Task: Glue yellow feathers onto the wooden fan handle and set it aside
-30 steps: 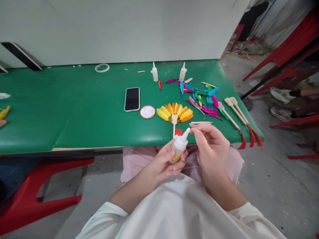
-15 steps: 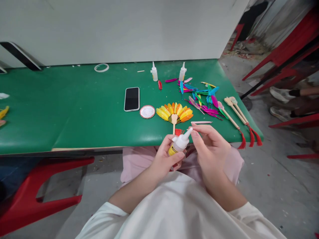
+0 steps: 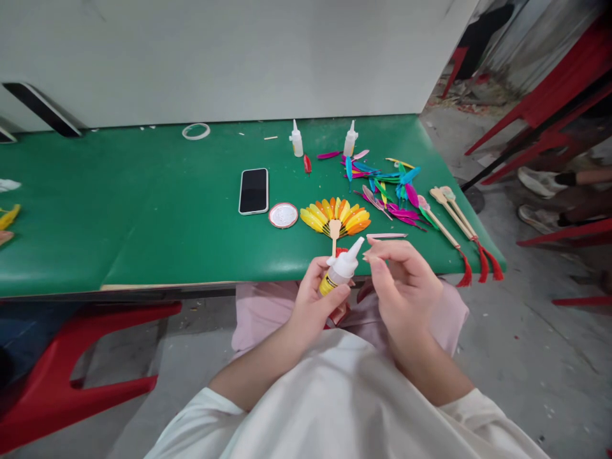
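My left hand [image 3: 315, 299] is wrapped round a small white glue bottle [image 3: 340, 273] with a yellow label, its nozzle tilted up to the right. Just right of the nozzle tip, apart from it, my right hand [image 3: 406, 287] is closed in a pinch; whatever is between the fingertips is too small to make out. Beyond the bottle, a fan of yellow and orange feathers [image 3: 337, 215] lies on the table, spread from a pale wooden handle [image 3: 334, 229]. A red tassel shows partly behind the bottle. A single pale pink feather [image 3: 387, 236] lies beyond my right hand.
The green table [image 3: 191, 242] holds a phone [image 3: 254, 191], a round white disc [image 3: 283, 215], two more glue bottles [image 3: 296, 139] and a pile of coloured feathers [image 3: 387, 185]. Tasselled wooden handles [image 3: 452, 210] lie at the right edge. A white tape ring [image 3: 196, 132] is near the wall.
My left hand has drawn the glue bottle slightly down and left, so its nozzle has come away from my right fingertips. My right hand has hardly moved.
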The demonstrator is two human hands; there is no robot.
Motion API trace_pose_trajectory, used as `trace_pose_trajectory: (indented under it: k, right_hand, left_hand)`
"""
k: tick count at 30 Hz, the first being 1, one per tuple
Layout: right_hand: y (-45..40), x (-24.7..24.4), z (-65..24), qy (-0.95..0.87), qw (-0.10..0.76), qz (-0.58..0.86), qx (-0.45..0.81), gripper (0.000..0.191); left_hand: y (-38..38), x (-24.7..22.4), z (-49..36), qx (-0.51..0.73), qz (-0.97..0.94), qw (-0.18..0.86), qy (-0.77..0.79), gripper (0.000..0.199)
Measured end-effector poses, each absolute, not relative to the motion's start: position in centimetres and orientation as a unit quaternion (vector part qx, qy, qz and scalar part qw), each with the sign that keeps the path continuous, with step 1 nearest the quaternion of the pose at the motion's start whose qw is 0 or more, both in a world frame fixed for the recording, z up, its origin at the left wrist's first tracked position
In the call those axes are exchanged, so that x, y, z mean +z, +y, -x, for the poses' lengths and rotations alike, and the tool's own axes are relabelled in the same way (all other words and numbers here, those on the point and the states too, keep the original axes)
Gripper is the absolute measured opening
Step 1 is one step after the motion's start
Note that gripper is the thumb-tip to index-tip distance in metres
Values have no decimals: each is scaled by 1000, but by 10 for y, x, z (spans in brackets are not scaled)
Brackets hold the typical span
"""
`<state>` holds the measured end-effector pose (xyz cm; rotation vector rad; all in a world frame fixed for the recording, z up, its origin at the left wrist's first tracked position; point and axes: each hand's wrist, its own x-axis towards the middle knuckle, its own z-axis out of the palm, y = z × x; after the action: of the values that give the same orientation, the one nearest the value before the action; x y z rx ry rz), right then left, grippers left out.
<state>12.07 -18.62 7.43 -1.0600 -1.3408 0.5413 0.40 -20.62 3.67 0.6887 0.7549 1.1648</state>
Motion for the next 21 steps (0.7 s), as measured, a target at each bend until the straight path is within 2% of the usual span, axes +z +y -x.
trace_pose_trajectory:
  k: [5,10,21]
  right_hand:
    - [-182,73,-124,-551,632,480,258,5]
    - [-177,71,-124,-543,616,486,299,10]
    - [-177,69,-120,-505,668,434,334,10]
  left_hand:
    - [-205,42,-2,509,-264,757,315,43]
    - [-205,41,-2,494,-267,775,290,44]
    - [-205,36,-1,490,-278,783,264,39]
